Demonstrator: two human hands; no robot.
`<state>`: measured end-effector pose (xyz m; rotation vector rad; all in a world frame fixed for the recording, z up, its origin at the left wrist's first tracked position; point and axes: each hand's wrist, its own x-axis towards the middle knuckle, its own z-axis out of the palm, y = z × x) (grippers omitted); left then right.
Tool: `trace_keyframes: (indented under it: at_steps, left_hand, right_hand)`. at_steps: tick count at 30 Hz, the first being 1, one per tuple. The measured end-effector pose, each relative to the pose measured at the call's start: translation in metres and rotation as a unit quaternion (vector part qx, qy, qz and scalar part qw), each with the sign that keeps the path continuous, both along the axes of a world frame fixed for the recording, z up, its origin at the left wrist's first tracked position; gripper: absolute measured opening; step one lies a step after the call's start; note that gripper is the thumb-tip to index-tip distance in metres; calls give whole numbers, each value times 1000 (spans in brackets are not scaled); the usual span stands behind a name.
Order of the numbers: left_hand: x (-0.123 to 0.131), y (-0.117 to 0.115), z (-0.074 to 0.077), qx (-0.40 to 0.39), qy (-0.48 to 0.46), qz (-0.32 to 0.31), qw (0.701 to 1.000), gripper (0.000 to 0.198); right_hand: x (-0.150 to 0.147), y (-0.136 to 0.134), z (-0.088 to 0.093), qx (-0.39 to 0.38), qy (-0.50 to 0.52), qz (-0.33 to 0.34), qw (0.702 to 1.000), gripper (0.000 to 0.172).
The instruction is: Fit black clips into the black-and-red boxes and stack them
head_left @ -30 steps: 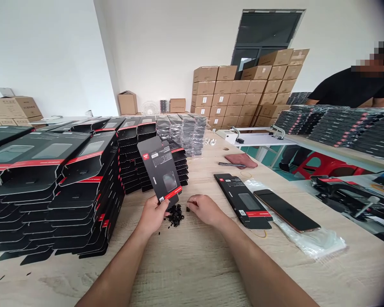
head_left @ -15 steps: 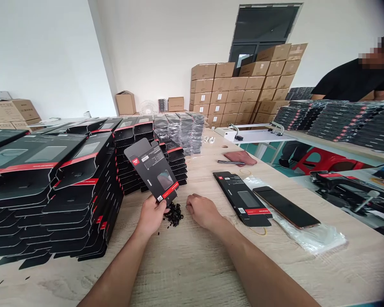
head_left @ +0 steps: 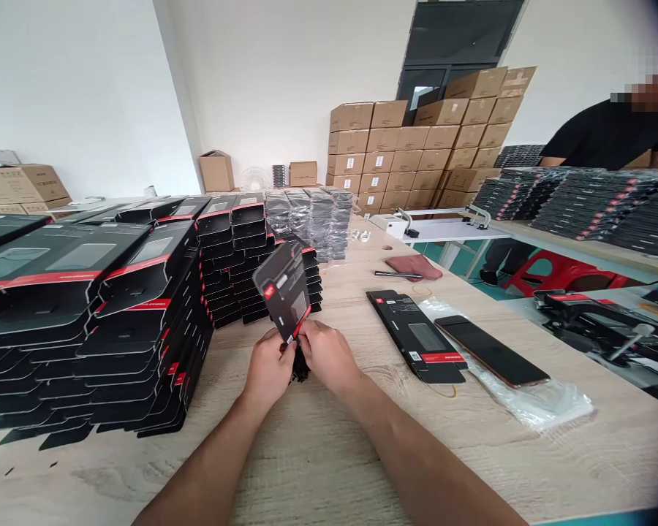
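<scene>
My left hand (head_left: 267, 369) and my right hand (head_left: 326, 356) meet at the lower end of a black printed card sleeve (head_left: 283, 288) with a red stripe and a clear window, tilted upright above the wooden table (head_left: 329, 467). Its fingers hide the sleeve's bottom corner. Under my hands lies a small heap of black pieces (head_left: 300, 374), mostly hidden. To the right, a matching card sleeve (head_left: 415, 336) lies flat beside a dark smartphone (head_left: 492, 351) on a clear plastic bag (head_left: 531, 402). Tall stacks of black card sleeves (head_left: 104, 314) rise at my left.
A pen and a maroon cloth (head_left: 414, 267) lie further along the table. Stacked cardboard cartons (head_left: 411, 150) fill the back. A person in a black shirt (head_left: 608, 135) stands behind a bench holding rows of packaging (head_left: 592, 212). A red stool (head_left: 559, 274) stands below.
My right hand has moved left from beside the heap and now grips the sleeve's lower end. The sleeve has shifted right and turned more upright, and it now covers more of the heap.
</scene>
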<state>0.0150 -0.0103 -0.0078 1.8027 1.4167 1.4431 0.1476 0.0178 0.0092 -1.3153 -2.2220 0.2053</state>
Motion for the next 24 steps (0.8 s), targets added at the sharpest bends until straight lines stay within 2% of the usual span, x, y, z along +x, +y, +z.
trace_keyframes:
  at_steps: [3,5,7,9,10,11,13,15,17,18,20,22,24]
  left_hand:
    - [-1,1,-2,-32,-32,0,999,18]
    - [-1,2,-3,-72,-85,-7,994,16]
    - [-1,2,-3,-109,-153,-30,982,17]
    - [0,1,0,-131,-191,-74,970,19]
    - [-1,-1,3,-133,-192,-100,967,20]
    - [-1,-3,7,-133,-188,-127,965,22]
    - [-5,-8,16,-140,-214,-172,951,30]
    - [-11,-12,24,-177,-327,-211,904,39]
    - [-18,-16,31,-211,-453,-247,830,48]
    - [-21,-17,34,-222,-495,-259,799,51]
    - [-24,-17,37,-239,-525,-262,774,56]
    - [-23,-17,37,-279,-506,-244,779,60]
    - [-20,-16,32,-325,-470,-241,785,63]
  right_hand:
    - [-1,-4,0,-23,55,42,997,17]
    - [3,-2,0,-48,111,70,990,16]
    - [11,6,1,-53,172,35,983,14]
    - [21,16,3,-50,251,-19,967,25]
    - [25,20,3,-68,291,-17,954,28]
    - [29,22,3,-108,327,12,939,29]
    - [32,20,3,-235,369,117,892,31]
    - [30,12,3,-353,365,207,837,34]
    - [26,3,5,-417,321,251,812,36]
    - [24,-1,7,-423,291,257,819,36]
    - [22,-6,13,-380,256,223,861,38]
    - [24,-6,20,-292,292,169,895,35]
    - [28,-4,28,-225,357,140,896,25]
